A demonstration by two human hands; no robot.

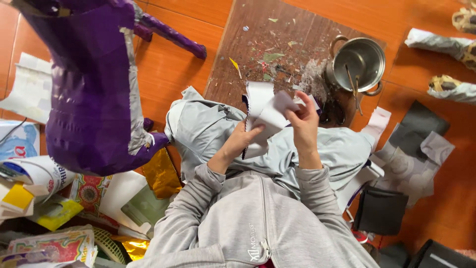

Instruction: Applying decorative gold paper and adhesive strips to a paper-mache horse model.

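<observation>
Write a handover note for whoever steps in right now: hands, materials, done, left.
Left hand: grip on the lower edge of a white paper sheet over the lap.
Right hand: pinching the same sheet at its upper right.
Metal pot with sticks in it stands on the brown board, just ahead.
Purple paper-covered figure stands to the left, mostly covered; a grey strip still shows.
Grey and black paper pieces lie to the right.
Sheet not yet applied.
</observation>
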